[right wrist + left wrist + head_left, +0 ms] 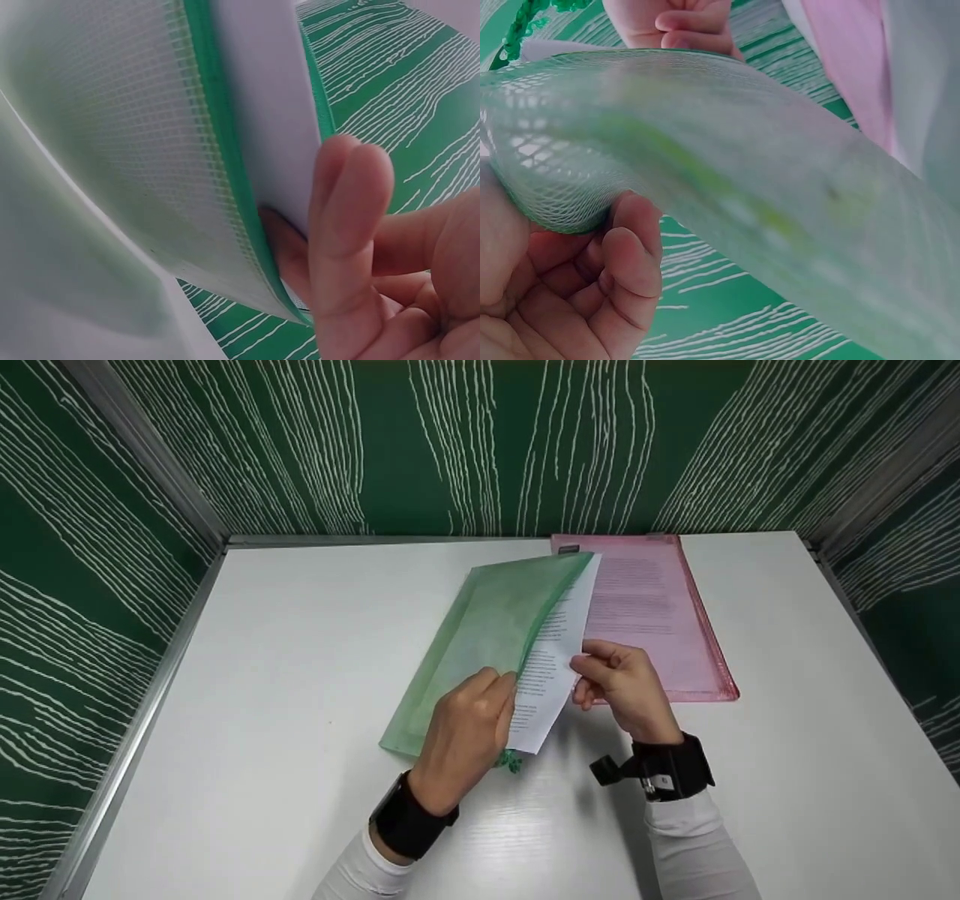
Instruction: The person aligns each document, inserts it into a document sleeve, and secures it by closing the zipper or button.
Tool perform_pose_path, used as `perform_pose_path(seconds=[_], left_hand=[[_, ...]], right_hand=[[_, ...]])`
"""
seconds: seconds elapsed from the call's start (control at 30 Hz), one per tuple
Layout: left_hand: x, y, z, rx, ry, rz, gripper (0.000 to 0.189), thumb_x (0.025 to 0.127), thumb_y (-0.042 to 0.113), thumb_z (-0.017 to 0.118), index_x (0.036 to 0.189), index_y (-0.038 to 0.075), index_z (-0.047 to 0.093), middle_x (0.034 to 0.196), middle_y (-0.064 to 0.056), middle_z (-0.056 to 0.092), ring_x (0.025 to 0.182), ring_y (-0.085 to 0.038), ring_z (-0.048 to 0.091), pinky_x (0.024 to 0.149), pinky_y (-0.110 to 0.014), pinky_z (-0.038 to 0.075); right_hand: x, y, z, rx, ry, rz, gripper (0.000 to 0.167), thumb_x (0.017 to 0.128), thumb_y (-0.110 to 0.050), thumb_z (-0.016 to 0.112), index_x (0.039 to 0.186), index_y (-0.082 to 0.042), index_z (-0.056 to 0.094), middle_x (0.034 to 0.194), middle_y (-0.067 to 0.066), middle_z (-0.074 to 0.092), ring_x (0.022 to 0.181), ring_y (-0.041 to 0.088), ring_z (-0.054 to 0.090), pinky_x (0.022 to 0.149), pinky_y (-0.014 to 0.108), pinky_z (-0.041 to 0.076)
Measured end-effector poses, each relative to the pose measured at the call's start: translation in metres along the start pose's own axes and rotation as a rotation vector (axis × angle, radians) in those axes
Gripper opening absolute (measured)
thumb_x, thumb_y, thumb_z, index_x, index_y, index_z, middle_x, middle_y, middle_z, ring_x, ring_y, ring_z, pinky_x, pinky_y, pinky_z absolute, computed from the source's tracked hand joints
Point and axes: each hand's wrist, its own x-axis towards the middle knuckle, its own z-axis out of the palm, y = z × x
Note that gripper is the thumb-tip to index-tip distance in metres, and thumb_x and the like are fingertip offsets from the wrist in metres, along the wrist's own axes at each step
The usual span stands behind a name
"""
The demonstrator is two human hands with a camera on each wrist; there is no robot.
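Note:
A green mesh document pouch (491, 611) is held up at a tilt over the table, its mouth gaping on the right side. My left hand (466, 731) grips the near part of the pouch's open edge, fingers curled around the mesh (570, 187). White printed paper (547, 671) sticks partly out of the mouth. With thumb and fingers my right hand (626, 686) pinches the paper's outer right edge. In the right wrist view its fingers (349, 225) reach the paper between the pouch's green borders (217, 120). The rest of the paper is hidden inside the pouch.
A pink pouch (686, 660) with a printed sheet inside lies flat at the back right, partly behind the green pouch. Green panels with white lines (420, 450) wall the white table (300, 660) at the back and sides. A green tassel (513, 763) hangs by my left hand.

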Motion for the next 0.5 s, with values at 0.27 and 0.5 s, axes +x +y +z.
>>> perform_pose_path(seconds=[0.27,0.5], left_hand=[[-0.0012,0.0012,-0.0008,0.014,0.009,0.035,0.014,0.1,-0.003,0.059,0.09,0.0,0.069,0.069,-0.001,0.041,0.06,-0.007,0.033,0.05,-0.018,0.028],[-0.0005,0.0021,-0.0005,0.021,0.03,0.066,0.01,0.098,-0.005,0.062,0.094,-0.001,0.07,0.07,-0.002,0.045,0.061,-0.006,0.035,0.051,-0.018,0.031]], right_hand=[[-0.0005,0.0019,0.0021,-0.076,0.011,-0.013,0.04,0.097,0.007,0.06,0.135,0.018,0.052,0.07,0.004,0.066,0.045,0.01,0.057,0.044,0.022,0.047],[-0.0014,0.0019,0.0035,-0.127,0.025,-0.014,0.043,0.097,0.004,0.063,0.138,0.014,0.053,0.068,0.005,0.065,0.044,0.009,0.055,0.043,0.022,0.045]])
